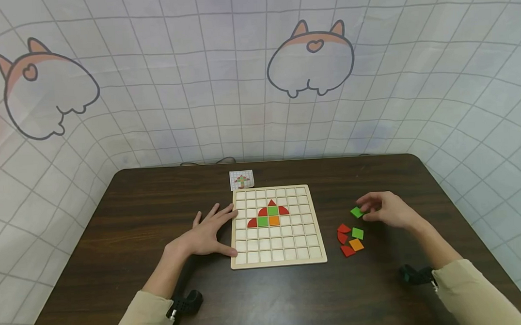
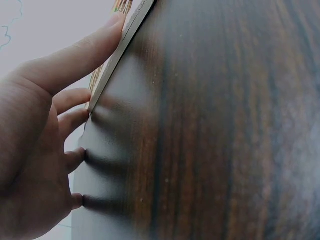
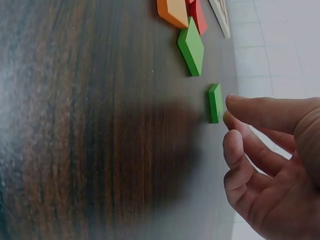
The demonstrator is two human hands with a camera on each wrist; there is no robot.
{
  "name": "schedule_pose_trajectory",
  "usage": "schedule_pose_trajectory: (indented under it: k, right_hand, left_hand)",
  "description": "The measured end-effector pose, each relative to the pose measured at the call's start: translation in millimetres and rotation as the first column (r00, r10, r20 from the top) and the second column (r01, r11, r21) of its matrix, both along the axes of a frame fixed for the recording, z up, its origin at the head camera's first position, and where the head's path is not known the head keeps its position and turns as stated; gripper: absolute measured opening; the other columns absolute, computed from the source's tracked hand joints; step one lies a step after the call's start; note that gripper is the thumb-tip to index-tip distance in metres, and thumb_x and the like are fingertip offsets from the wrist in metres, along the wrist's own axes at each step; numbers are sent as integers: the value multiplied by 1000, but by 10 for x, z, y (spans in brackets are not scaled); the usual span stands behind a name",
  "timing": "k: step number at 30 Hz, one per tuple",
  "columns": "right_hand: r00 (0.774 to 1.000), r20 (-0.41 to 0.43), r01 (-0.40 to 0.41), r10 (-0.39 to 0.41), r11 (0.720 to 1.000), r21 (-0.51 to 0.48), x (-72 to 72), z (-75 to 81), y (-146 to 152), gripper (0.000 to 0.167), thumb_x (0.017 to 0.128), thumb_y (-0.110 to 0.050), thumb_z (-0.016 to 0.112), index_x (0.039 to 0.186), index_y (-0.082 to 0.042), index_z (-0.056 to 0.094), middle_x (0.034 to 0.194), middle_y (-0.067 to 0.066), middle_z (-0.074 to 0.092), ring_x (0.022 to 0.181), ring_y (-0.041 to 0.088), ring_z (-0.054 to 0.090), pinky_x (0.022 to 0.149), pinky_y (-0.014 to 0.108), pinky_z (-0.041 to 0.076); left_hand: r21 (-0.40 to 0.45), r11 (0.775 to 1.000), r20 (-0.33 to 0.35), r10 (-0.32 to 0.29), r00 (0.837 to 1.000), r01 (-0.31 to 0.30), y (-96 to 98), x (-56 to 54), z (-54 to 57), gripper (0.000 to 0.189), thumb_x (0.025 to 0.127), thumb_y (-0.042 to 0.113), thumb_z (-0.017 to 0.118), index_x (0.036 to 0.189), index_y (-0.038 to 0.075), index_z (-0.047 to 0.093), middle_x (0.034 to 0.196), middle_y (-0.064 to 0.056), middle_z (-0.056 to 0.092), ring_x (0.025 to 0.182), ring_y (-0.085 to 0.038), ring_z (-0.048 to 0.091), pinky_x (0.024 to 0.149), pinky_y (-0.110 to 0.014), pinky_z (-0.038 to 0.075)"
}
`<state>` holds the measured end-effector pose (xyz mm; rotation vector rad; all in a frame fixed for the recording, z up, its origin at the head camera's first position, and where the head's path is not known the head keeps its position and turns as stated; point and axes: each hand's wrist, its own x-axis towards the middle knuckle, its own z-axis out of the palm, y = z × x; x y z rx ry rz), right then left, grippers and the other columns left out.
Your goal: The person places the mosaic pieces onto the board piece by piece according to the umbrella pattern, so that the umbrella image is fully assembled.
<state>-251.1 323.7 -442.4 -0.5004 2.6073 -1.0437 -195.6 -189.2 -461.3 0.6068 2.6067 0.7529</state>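
Observation:
A wooden grid board (image 1: 246, 245) lies on the table, with several red, green and orange tiles set near its middle. At the board's left edge, my left hand (image 1: 202, 237) has its fingers spread, the thumb and some fingertips touching the frame. Over on the right, my right hand (image 1: 388, 209) hovers with loosely bent fingers beside a green square tile (image 1: 356, 212). The right wrist view has this green tile (image 3: 214, 103) flat on the table, thumb and fingertips close to it but not gripping it.
Nearer the front lie another green square (image 1: 357, 233), an orange square (image 1: 356, 244) and several red pieces (image 1: 342, 238). A small printed pattern card (image 1: 241, 180) rests behind the board's back left corner. A patterned white curtain (image 1: 174, 88) hangs around the dark table (image 1: 148, 191).

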Motion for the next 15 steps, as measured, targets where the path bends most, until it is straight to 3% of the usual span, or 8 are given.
schedule_pose_trajectory:
  k: [15]
  right_hand:
    - [1000, 9, -27, 26, 997, 76, -107, -48, -24, 34, 88, -1, 77, 121, 3, 69, 92, 5, 63, 80, 21, 53, 68, 34, 41]
  left_hand:
    - [4, 1000, -2, -1, 1000, 1, 1, 4, 18, 108, 79, 55, 85, 164, 15, 30, 171, -8, 14, 156, -40, -1, 113, -73, -7]
